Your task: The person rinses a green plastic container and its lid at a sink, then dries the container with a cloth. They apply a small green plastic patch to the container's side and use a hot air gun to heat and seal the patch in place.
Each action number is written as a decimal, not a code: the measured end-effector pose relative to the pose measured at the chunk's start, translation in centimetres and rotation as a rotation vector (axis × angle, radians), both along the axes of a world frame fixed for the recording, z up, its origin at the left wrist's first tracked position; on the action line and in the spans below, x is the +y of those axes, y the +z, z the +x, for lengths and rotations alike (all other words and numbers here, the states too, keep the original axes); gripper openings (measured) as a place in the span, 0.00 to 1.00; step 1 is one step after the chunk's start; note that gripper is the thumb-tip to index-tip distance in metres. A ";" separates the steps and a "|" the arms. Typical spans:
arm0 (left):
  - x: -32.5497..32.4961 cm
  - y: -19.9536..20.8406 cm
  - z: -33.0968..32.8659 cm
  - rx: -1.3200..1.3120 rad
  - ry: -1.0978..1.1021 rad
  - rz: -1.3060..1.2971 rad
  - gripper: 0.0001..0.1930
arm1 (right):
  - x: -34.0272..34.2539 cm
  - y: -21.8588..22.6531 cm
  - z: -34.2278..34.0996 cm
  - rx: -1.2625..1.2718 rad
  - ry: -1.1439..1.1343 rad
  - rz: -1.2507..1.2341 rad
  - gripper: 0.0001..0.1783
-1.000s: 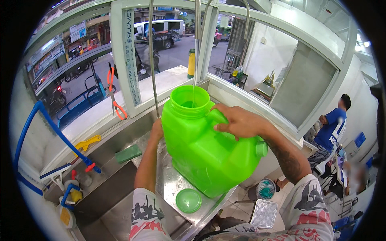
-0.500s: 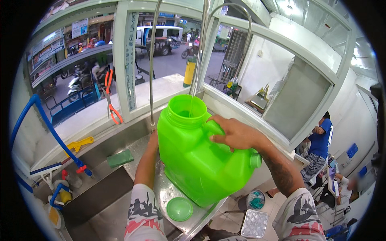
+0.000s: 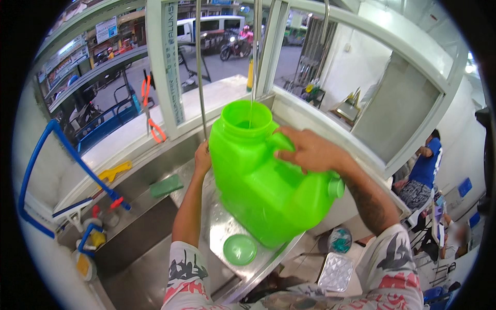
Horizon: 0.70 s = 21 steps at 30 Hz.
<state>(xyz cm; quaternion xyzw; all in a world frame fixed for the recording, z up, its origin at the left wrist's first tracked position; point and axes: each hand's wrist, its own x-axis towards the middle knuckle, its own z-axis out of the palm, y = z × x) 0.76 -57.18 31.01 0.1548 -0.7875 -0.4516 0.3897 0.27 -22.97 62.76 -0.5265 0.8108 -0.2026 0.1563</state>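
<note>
A large bright green plastic jug (image 3: 263, 191) stands on the wet steel ledge (image 3: 219, 219), its wide round mouth uncovered. From a metal spout tube (image 3: 257, 51), a thin stream of water runs into that mouth. My right hand (image 3: 312, 150) is closed around the jug's top handle, thumb and fingers curled over it. Against the jug's far left side rests my left hand (image 3: 202, 157), close to a thin metal pipe (image 3: 199, 77); its fingers are mostly hidden behind the jug. A round green lid (image 3: 239, 250) lies on the ledge before the jug. A small green cap (image 3: 336, 188) closes the jug's right-hand spout.
Left is a steel sink (image 3: 142, 266) with a green sponge (image 3: 166, 186), a blue hose (image 3: 85, 160), a squeegee (image 3: 75, 209) and a yellow tool (image 3: 114, 171). Orange-handled pliers (image 3: 150, 108) hang by the window. A foil tray (image 3: 336, 271) sits lower right. People are farther right.
My view has tipped downward, so the jug, lid and sink appear higher. Both hands keep their places on the jug, and water still runs in. Outside, a motorcycle has moved.
</note>
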 end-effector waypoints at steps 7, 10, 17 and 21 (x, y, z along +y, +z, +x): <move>7.6 1.1 17.5 0.031 0.078 0.464 0.14 | 2.0 1.1 -0.9 0.348 0.131 -0.029 0.37; 12.6 2.4 23.3 -0.059 0.108 0.556 0.14 | 4.6 2.2 -1.6 0.320 0.096 -0.017 0.35; 25.2 0.7 35.1 -0.190 0.224 0.610 0.17 | 17.3 -3.6 -11.0 -0.258 -0.037 -0.517 0.24; 31.2 -2.1 42.6 -0.441 0.664 0.564 0.17 | 25.2 -17.9 -15.5 -0.859 -0.219 -0.340 0.18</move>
